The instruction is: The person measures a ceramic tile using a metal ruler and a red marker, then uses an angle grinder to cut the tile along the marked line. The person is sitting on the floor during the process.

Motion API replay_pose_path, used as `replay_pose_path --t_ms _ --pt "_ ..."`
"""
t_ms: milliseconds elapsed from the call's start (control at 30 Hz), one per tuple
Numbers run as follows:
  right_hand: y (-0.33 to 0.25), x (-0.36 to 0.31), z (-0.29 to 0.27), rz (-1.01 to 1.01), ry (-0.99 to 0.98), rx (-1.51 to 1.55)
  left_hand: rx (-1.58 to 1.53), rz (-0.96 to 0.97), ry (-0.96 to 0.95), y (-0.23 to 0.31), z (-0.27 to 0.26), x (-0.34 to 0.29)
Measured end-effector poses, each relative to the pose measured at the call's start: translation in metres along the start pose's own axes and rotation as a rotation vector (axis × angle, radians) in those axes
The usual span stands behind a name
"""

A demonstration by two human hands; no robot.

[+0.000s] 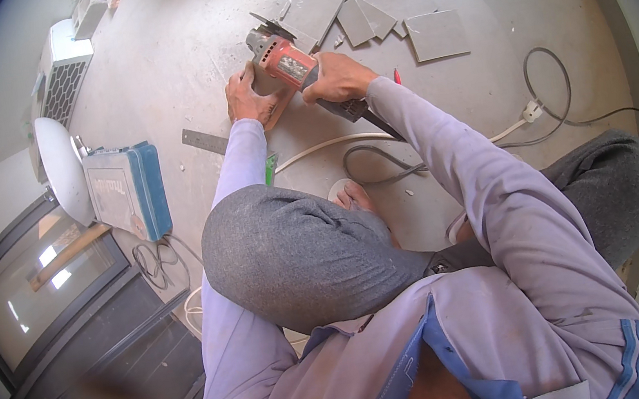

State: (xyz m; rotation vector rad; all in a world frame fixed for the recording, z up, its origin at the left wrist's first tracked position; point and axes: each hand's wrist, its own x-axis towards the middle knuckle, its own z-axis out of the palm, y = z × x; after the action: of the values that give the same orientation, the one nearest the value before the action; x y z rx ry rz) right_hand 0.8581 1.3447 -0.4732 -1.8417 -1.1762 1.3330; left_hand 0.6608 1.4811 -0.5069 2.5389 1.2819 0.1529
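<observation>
My right hand (338, 77) grips the body of a red and grey angle grinder (284, 59), whose disc end points up and left onto the floor. My left hand (248, 99) lies flat beside the grinder, pressing down a small tile piece (279, 108) on the dusty concrete floor. Whether the disc touches the piece is hidden by the tool. The grinder's black cable (380, 159) runs back under my right forearm toward my knees.
Several grey tile offcuts (437, 34) lie just beyond the grinder. A metal ruler (204, 141) lies left of my left hand. A blue tool case (128, 188) and a white dish sit at left, a dark framed appliance lower left. A white extension lead (526, 116) lies at right.
</observation>
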Motion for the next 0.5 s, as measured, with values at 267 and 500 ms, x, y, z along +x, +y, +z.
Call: replay_pose_path --t_ms 267,500 --pt "0.006 0.01 0.003 -0.006 -0.004 0.027 -0.003 -0.029 -0.059 -0.008 0.006 0.005" --pt "0.012 0.02 0.006 -0.021 -0.012 0.007 0.013 -0.059 -0.033 0.0 0.006 0.003"
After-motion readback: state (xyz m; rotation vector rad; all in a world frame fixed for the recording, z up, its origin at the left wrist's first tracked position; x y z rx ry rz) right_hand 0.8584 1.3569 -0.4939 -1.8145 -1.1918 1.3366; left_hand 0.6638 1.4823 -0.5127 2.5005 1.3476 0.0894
